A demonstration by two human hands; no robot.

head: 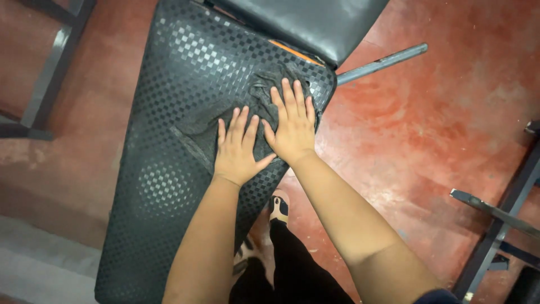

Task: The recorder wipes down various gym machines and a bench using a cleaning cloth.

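A red floor fills the right and left of the frame. Over it, a long black pad with a checkered sheen runs from lower left to upper centre, where a second, smooth black pad overlaps its end. A grey metal bar sticks out to the right below that pad, and dark frame legs stand at the lower right edge. A dark grey cloth lies bunched on the checkered pad, centre frame. Both hands press flat on it, fingers spread and straight, gripping nothing: the left hand on its lower part, the right hand just beside, higher up. A sandalled foot shows below the pad's edge.
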